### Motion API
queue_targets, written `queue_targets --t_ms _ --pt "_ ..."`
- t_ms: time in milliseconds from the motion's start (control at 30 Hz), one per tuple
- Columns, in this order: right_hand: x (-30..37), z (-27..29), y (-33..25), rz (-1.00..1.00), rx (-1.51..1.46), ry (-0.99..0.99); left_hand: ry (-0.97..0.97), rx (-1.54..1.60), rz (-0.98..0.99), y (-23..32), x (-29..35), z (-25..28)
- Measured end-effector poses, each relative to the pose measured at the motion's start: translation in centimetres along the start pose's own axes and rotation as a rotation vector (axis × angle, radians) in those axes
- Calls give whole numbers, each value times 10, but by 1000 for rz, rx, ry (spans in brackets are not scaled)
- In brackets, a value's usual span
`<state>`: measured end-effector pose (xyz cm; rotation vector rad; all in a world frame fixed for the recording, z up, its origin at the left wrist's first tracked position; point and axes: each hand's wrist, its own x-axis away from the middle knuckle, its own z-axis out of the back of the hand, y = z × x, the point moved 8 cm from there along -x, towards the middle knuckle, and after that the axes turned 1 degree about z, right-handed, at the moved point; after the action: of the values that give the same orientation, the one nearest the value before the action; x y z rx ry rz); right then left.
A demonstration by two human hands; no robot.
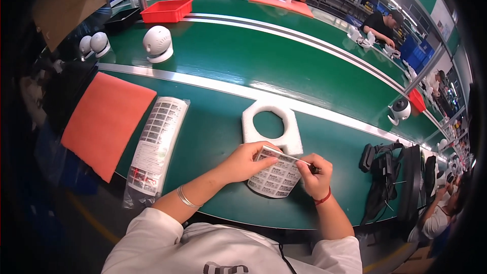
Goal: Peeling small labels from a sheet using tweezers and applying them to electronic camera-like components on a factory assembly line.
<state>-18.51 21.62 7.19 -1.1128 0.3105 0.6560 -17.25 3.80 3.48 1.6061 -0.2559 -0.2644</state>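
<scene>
A sheet of printed labels [275,178] hangs curved between my two hands, close in front of me over the table's near part. My left hand [251,162] grips its upper left edge, the thumb lying across the front. My right hand [316,175] pinches the upper right corner. Something small and dark shows between the right hand's fingers, too hidden to name. Just beyond the sheet lies a white foam block [247,128] with a round hole, partly covered by the sheet and my left fingers.
Left of me lie a plastic-wrapped stack of label sheets [156,142] and an orange foam mat [109,119]. Black cables and adapters [385,177] lie at right. A white camera-like device [158,44] and a red bin [167,11] sit on the green conveyor [228,45]. Co-workers sit beyond.
</scene>
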Motion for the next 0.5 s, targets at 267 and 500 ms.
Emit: queue_targets --t_ms 267,500 --pt "-51 -15 -5 -13 3 -2 454 -138 -255 47 106 44" --pt "-182 -232 -64 246 323 -717 613 1 -119 -20 145 78"
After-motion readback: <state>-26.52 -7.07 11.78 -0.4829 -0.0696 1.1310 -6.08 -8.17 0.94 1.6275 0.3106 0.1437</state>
